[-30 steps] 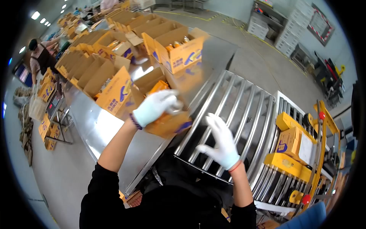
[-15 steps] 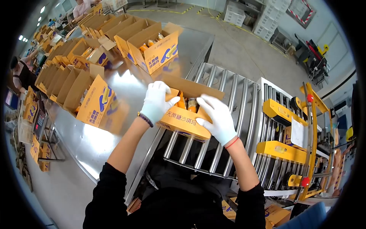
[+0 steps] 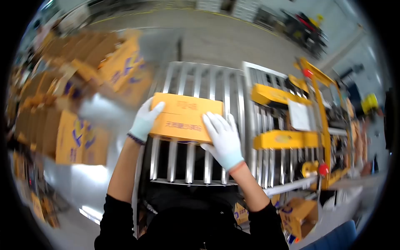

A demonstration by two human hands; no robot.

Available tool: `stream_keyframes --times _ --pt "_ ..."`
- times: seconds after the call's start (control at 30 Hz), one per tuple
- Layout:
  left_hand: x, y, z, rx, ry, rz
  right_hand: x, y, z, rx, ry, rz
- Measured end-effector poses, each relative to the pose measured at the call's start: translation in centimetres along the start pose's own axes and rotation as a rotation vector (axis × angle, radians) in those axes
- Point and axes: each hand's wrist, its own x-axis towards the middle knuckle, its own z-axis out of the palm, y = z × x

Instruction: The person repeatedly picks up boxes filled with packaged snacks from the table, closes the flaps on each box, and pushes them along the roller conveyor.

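Observation:
A yellow-orange cardboard carton (image 3: 183,114) with its top flaps closed lies across the roller conveyor (image 3: 189,164). In a white glove, my left hand (image 3: 146,118) grips the carton's left end, its thumb over the top edge. My right hand (image 3: 223,135), also gloved, holds the right end, with fingers on the top and the thumb low at the front corner. The contents are hidden under the flaps.
On the metal table (image 3: 93,177) at left stand rows of open cartons (image 3: 68,139), blurred. To the right is a yellow-framed machine (image 3: 287,139) with its own rollers and a white sheet (image 3: 299,116). An open carton (image 3: 298,216) sits low at right.
The carton's flaps went from open, with wrapped packs showing, to closed. Both hands moved to its ends. The view has turned right, and the carton sits squarer on the rollers.

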Motion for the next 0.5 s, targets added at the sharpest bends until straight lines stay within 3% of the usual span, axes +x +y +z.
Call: stream_keyframes --times 0.13,0.17,0.23,0.27,0.33,0.4,0.43,0.5 --pt "0.9 -0.3 3.8 0.162 0.037 0.157 -1.3 3.1 -0.7 0.085 0.064 0.029" --pt "0.8 -0.5 4.3 0.159 0.0 0.164 -2.2 3.9 -1.1 0.212 0.128 -0.009" --pt "0.7 -0.8 4.8 0.258 0.124 0.196 -4.9 6.5 -1.9 0.351 0.268 0.124" --pt "0.6 -0.6 4.7 0.179 0.064 0.142 -7.1 8.2 -1.6 0.329 0.493 0.258" --pt "0.3 0.4 5.4 0.139 0.057 0.114 -11.8 14.3 -1.9 0.037 0.658 0.54" --pt "-0.1 0.0 5.4 0.118 0.08 0.077 -15.7 20.7 -2.6 -0.34 0.667 0.739" --pt "0.2 -0.7 5.4 0.142 0.103 0.115 -15.9 22.8 -3.5 -0.486 0.541 0.977" --pt "0.2 -0.9 5.4 0.187 0.135 0.157 -16.3 27.6 -4.1 -0.527 0.461 1.034"
